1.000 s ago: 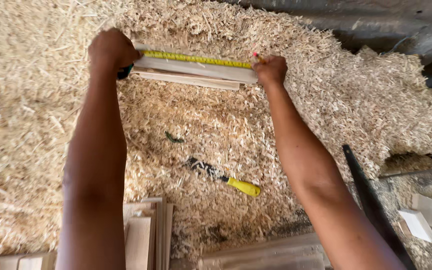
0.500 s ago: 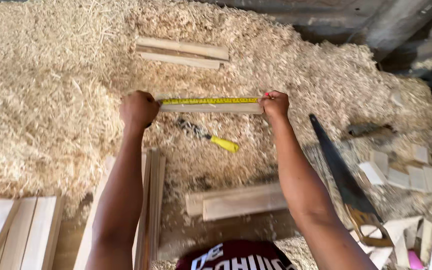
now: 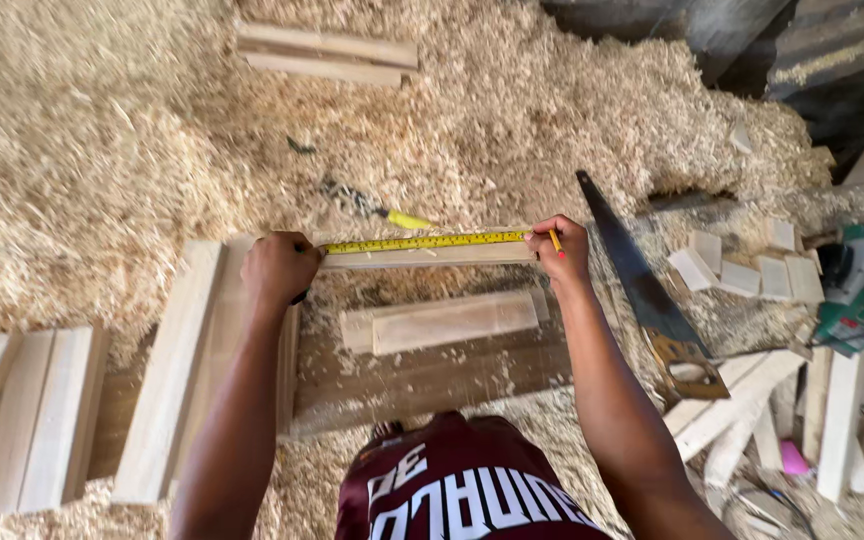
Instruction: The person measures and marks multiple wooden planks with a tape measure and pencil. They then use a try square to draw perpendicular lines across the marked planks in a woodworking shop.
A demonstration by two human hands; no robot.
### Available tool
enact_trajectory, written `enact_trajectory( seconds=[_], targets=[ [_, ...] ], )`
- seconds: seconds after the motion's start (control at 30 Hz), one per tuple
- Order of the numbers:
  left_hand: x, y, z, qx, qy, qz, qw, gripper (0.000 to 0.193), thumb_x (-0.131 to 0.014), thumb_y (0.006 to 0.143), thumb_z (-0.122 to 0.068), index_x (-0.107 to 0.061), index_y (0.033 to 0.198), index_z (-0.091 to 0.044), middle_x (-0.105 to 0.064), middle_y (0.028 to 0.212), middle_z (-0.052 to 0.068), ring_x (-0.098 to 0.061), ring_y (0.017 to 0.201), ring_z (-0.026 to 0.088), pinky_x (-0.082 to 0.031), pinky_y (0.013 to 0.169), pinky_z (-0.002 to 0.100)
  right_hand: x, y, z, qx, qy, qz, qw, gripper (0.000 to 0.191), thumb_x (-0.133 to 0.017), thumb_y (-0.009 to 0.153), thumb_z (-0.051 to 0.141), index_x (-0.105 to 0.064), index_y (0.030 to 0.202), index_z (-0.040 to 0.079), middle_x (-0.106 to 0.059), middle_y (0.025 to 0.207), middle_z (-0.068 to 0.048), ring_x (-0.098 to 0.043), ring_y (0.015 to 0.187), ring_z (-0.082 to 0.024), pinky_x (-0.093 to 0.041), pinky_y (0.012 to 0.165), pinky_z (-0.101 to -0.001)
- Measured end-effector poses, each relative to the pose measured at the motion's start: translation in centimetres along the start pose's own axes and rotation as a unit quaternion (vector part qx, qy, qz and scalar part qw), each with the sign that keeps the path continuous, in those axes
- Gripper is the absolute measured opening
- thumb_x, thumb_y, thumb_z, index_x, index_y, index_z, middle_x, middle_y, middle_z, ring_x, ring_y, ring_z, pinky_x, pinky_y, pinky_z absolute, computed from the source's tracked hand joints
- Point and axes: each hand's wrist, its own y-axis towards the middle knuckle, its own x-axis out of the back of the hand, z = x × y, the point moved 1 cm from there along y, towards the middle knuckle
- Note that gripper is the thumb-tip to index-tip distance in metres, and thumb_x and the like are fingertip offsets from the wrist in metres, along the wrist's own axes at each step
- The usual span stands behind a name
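The left hand [image 3: 278,268] was closed around the case end of the yellow tape measure [image 3: 424,241], and the right hand [image 3: 562,249] pinched its far end together with a pencil [image 3: 556,241]. The tape lay stretched along a wooden strip [image 3: 430,256] near the body, whereas a second before it had spanned the far strips [image 3: 327,53] on the shavings [image 3: 92,160]

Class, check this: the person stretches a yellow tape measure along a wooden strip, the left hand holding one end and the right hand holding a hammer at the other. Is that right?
Not quite. In the head view the right hand holds a pencil, not a hammer, at the end of the yellow tape measure. The left hand does hold the other end along the wooden strip.
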Motion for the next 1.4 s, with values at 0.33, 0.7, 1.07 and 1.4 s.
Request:
enact_trajectory(
  seconds=[0.33, 0.7, 1.07, 1.4],
  targets=[
    [-3.1, -8.1, 1.7, 0.031, 0.025, 0.043, 0.998, 0.019, -0.08, 0.079, -0.04, -0.084, 0.089, -0.024, -0.077, 0.092, 0.011, -0.073, 0.089, 0.035, -0.058, 0.08, 0.047, 3.8, -6.1, -4.2, 0.015, -0.035, 0.025, 0.999, 0.015, -0.078, 0.079, -0.008, -0.071, 0.09, -0.001, -0.07, 0.081, -0.006, -0.065, 0.075, -0.012, -0.053, 0.069, -0.0268],
    [-5.2, -10.9, 2.6, 0.008, 0.044, 0.082, 0.996, 0.021, -0.077, 0.085, -0.041, -0.083, 0.092, -0.022, -0.078, 0.089, 0.011, -0.074, 0.085, 0.033, -0.057, 0.079, 0.046, 4.4, -8.6, -5.1, 0.031, -0.059, 0.034, 0.997, 0.015, -0.076, 0.082, -0.008, -0.068, 0.093, -0.002, -0.069, 0.083, -0.006, -0.065, 0.076, -0.012, -0.053, 0.07, -0.0264],
    [-3.5, -11.0, 1.9, -0.068, 0.074, 0.116, 0.988, 0.02, -0.074, 0.09, -0.034, -0.082, 0.099, -0.018, -0.078, 0.084, 0.01, -0.073, 0.074, 0.027, -0.058, 0.075, 0.043, 4.3, -9.9, -5.6, 0.032, -0.079, -0.006, 0.996, 0.013, -0.074, 0.086, -0.005, -0.07, 0.098, 0.0, -0.069, 0.084, -0.004, -0.064, 0.074, -0.01, -0.052, 0.068, -0.023],
    [-3.6, -11.3, 1.3, -0.04, 0.07, 0.136, 0.988, 0.019, -0.071, 0.094, -0.032, -0.08, 0.104, -0.02, -0.079, 0.087, 0.007, -0.074, 0.07, 0.023, -0.06, 0.07, 0.041, 0.6, -12.7, -2.7, 0.338, -0.259, -0.127, 0.896, 0.011, -0.07, 0.104, 0.009, -0.076, 0.111, 0.005, -0.07, 0.093, -0.008, -0.065, 0.084, -0.021, -0.052, 0.074, -0.0313]
  ],
)
